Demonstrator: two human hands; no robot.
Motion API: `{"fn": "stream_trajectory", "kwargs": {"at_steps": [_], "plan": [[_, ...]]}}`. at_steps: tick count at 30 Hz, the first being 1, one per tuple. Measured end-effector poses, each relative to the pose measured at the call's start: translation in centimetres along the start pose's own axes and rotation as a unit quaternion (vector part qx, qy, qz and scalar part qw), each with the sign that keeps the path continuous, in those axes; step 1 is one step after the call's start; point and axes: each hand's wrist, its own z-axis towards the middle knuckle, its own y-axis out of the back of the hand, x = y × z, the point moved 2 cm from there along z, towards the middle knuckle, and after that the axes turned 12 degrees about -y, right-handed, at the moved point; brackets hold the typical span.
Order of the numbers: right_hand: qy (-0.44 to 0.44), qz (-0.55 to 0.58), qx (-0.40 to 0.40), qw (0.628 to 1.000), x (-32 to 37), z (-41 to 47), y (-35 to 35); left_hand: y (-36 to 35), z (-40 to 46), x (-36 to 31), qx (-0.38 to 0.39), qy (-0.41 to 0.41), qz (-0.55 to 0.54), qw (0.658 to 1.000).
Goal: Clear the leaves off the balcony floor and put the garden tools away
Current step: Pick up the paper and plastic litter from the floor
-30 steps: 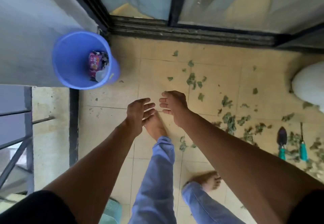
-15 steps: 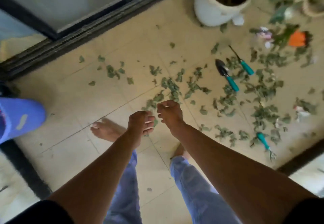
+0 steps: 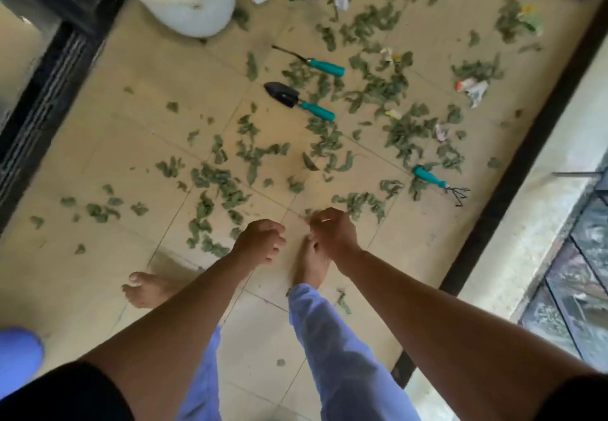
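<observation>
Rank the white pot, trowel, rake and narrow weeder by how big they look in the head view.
1. White pot, cut off at the top edge.
2. Trowel and weeder: too alike to rank.
3. Rake, slightly shorter.

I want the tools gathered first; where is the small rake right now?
In the head view the small rake lies on the right of the floor among leaves, near the dark edge strip.

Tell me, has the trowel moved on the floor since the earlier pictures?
No. The trowel lies by the same tile joint, next to the weeder. Only the camera turned.
</observation>
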Motion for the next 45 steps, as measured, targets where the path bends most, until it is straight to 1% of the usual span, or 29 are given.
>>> {"fn": "stream_trajectory", "kwargs": {"at_steps": [4, 8, 12, 16, 22, 25, 27, 31, 36, 40, 42, 45], "plan": [[-0.004, 0.006, -0.019, 1.0, -0.2, 1.3, 4.2, -1.9, 1.3, -2.2, 0.009, 0.005, 0.089, 0.996], [0.01, 0.033, -0.035, 0.999, 0.6, 2.9, 6.7, -3.9, 2.7, -5.7, 0.016, -0.034, 0.134, 0.99], [0.016, 0.059, -0.044, 0.997, 1.8, 4.5, 8.5, -5.8, 4.6, -9.2, 0.024, -0.059, 0.15, 0.987], [0.011, 0.078, -0.057, 0.995, 2.9, 6.2, 10.0, -7.8, 6.8, -12.6, 0.026, -0.058, 0.142, 0.988], [-0.02, 0.084, -0.071, 0.994, 6.3, 8.8, 12.5, -8.9, 10.7, -17.4, 0.067, -0.068, 0.171, 0.981], [-0.022, 0.063, -0.074, 0.995, 8.9, 10.3, 14.4, -8.1, 12.4, -20.4, 0.055, -0.058, 0.172, 0.982], [-0.029, 0.077, -0.086, 0.993, 10.7, 11.0, 16.0, -7.8, 13.0, -22.7, 0.041, -0.045, 0.161, 0.985], [-0.03, 0.08, -0.103, 0.991, 13.3, 12.7, 19.5, -8.6, 14.5, -27.3, 0.047, -0.038, 0.155, 0.986], [-0.018, 0.019, -0.143, 0.989, 15.2, 17.8, 23.0, -12.3, 19.0, -30.8, 0.056, -0.048, 0.154, 0.985], [-0.009, -0.031, -0.141, 0.989, 16.1, 24.5, 23.9, -16.1, 23.5, -31.7, 0.078, -0.047, 0.141, 0.986], [0.013, -0.075, -0.143, 0.987, 16.2, 28.5, 23.5, -17.6, 26.5, -31.4, 0.081, -0.039, 0.12, 0.989], [0.07, -0.121, -0.16, 0.977, 16.2, 34.1, 22.7, -19.0, 30.8, -30.3, 0.065, -0.014, 0.082, 0.994]]}}
